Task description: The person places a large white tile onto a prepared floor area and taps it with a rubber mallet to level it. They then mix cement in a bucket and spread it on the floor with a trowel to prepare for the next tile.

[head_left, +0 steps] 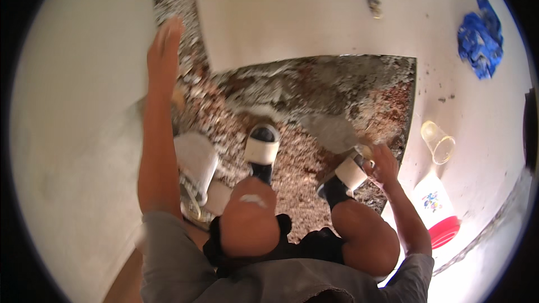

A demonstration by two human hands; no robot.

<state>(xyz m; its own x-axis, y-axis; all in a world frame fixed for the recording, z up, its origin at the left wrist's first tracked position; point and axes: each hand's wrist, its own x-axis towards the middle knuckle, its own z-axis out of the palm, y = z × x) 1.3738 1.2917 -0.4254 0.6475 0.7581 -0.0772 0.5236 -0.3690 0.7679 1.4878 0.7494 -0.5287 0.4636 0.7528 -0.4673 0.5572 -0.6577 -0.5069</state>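
My right hand is closed round the handle of a trowel. Its flat grey blade points left, over the broken ground in front of my right foot. Stretched far forward, my left hand is over or beside the strip of rubble along the large pale tile. Motion smears its fingers, so I cannot tell whether they grip anything. Grey, mortar-like material covers part of the exposed patch along the tile's near edge, with reddish rubble around it.
A whitish bucket stands left of my feet. On the right pale floor lie a clear plastic cup, a white container with a red end and a crumpled blue plastic bag. My sandalled feet are on the rubble.
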